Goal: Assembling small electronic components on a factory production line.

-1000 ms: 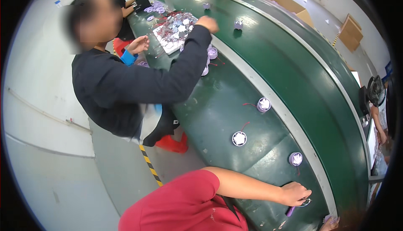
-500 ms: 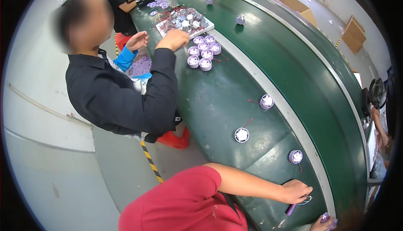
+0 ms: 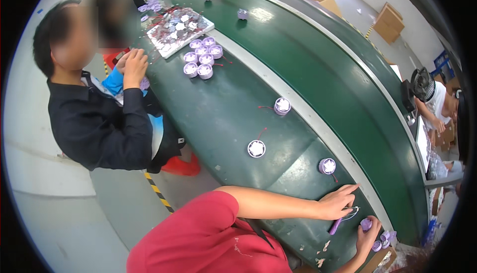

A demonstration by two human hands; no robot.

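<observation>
My left hand (image 3: 339,203) lies low over the green table at lower right, its index finger stretched toward the metal rail and its fingers apart. Beside its palm, a purple-handled piece (image 3: 335,226) with a thin white loop of wire pokes out; its upper end is partly hidden by the hand. To the right, my right hand (image 3: 366,238) has its fingers wrapped round a small purple round housing (image 3: 366,223). Just beyond my left hand stands a purple ring-shaped unit (image 3: 327,166) with a white star-shaped insert and a short red wire.
Two similar units, one white-topped (image 3: 256,149) and one purple (image 3: 282,105), stand farther up. Several more cluster (image 3: 205,58) near a tray of parts (image 3: 171,49). A co-worker (image 3: 99,129) in black stands at left. Purple pieces (image 3: 385,240) lie by my right hand. A green conveyor (image 3: 318,84) curves behind the rail.
The view has swung, so the table appears shifted left and up. My right hand and its purple housing show more fully. The co-worker's hands have drawn back from the tray and come together.
</observation>
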